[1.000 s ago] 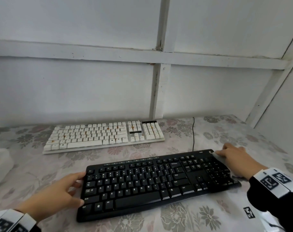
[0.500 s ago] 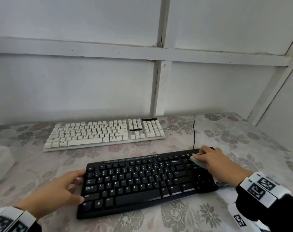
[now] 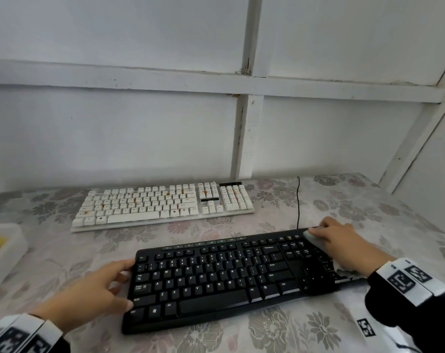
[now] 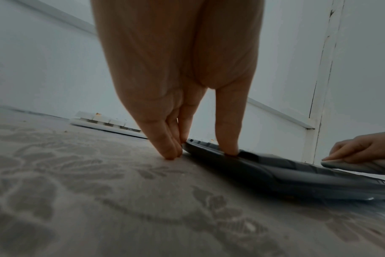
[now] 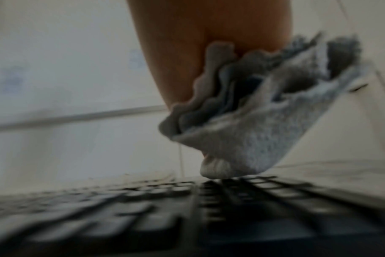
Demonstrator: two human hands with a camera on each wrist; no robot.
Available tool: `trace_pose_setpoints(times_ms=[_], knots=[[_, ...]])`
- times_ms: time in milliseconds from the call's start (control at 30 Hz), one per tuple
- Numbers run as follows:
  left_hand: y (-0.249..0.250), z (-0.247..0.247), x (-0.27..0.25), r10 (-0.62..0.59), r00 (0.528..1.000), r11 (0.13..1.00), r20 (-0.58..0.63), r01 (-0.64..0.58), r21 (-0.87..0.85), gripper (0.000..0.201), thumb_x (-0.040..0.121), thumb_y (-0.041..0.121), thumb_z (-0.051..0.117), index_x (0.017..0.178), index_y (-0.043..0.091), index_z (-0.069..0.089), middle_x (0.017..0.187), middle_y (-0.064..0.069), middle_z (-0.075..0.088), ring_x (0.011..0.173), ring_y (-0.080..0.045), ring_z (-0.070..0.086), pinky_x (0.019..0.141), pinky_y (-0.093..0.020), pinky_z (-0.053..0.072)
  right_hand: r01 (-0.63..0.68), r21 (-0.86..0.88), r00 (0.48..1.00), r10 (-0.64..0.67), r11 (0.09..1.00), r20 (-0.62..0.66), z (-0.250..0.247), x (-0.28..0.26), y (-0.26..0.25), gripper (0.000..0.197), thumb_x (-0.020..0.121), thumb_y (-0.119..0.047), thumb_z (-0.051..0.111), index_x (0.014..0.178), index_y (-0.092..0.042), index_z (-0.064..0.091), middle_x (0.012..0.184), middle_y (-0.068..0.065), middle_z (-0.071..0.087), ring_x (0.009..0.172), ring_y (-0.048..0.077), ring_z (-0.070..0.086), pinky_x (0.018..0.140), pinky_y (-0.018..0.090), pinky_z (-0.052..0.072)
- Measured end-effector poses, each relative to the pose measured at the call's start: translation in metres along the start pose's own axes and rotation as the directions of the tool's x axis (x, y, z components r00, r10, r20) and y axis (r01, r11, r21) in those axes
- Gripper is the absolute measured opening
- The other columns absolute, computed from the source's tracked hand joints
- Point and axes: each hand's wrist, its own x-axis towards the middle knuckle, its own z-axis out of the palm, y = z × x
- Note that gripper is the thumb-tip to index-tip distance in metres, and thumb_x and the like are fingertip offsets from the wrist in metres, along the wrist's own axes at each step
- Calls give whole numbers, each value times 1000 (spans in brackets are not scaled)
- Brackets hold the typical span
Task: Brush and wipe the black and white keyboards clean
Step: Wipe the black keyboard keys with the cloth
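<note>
The black keyboard lies nearest me on the flowered tablecloth. The white keyboard, with orange stains on some keys, lies behind it. My left hand braces the black keyboard's left edge with straight fingers, the thumb resting on the keyboard. My right hand holds a bunched grey-white cloth and presses it on the upper part of the number pad. The cloth's tip peeks out by the fingertips. The right wrist view is blurred.
A thin black cable runs from the black keyboard's back edge toward the white panelled wall. A white tray holding something yellow sits at the table's left edge. The tablecloth shows in front of the keyboard.
My right hand slid the cloth from the keyboard's right end leftward along the top of the number pad. The left hand kept its place at the left edge.
</note>
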Motion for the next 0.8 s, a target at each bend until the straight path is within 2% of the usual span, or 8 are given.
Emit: trace_pose_setpoints(times_ms=[67,133,200,333,433,533,700,800], knots=[[-1,-1,0,0,1000,1000,4,0,3,84,65,-7,76,136,24,43,124,-6,53,122,-22,48,100,-32,41,107,63,994,-109,992,17,5,-3,-19,72,82,-73,14,111,-30,63,100,-12,44,94,21,44,79,27,34],[-3,-2,0,-1,1000,1000,9,1,11,87,64,-5,77,137,24,42,126,-5,53,122,-22,48,102,-34,41,162,6,983,-162,987,85,7,-7,-36,35,99,-43,34,123,-33,57,114,-7,43,99,22,43,87,29,35],[-2,-2,1,-2,1000,1000,11,2,7,86,64,-5,77,137,24,41,126,-6,52,123,-22,47,101,-33,41,185,-22,980,-182,983,80,13,-11,-38,30,100,-29,38,124,-31,56,116,-6,42,97,22,43,86,29,36],[-1,-1,0,-2,1000,1000,12,2,9,86,64,-5,77,137,25,42,125,-5,52,122,-22,47,100,-32,41,141,-104,990,-144,985,-17,18,-10,-21,31,101,-31,36,119,-27,61,108,-6,45,89,21,46,78,26,34],[-1,-1,0,-4,1000,1000,12,4,29,86,65,-4,77,137,26,41,126,-5,52,122,-22,47,101,-34,42,112,-106,993,-116,988,-27,15,-8,-7,33,101,-33,36,118,-29,63,105,-5,47,88,21,48,73,23,26],[2,0,-2,-5,1000,1000,9,4,24,85,67,-6,76,138,25,41,126,-5,51,123,-22,47,99,-31,42,69,-104,995,-75,992,-59,14,-5,2,35,99,-37,36,110,-25,67,95,-5,45,84,22,49,69,23,28],[4,0,-6,11,1000,999,13,-12,43,87,63,2,77,138,26,40,126,-4,52,122,-20,49,99,-29,41,-85,-210,996,79,974,-34,-1,2,23,40,100,-36,32,109,-20,68,93,-3,43,76,15,46,82,26,30],[6,0,-6,7,1000,999,22,-8,42,86,62,4,78,136,27,40,128,-3,51,123,-20,48,99,-28,41,-90,-167,996,87,982,-26,-7,7,18,37,100,-36,36,112,-21,69,94,-2,45,77,13,49,72,22,31]])
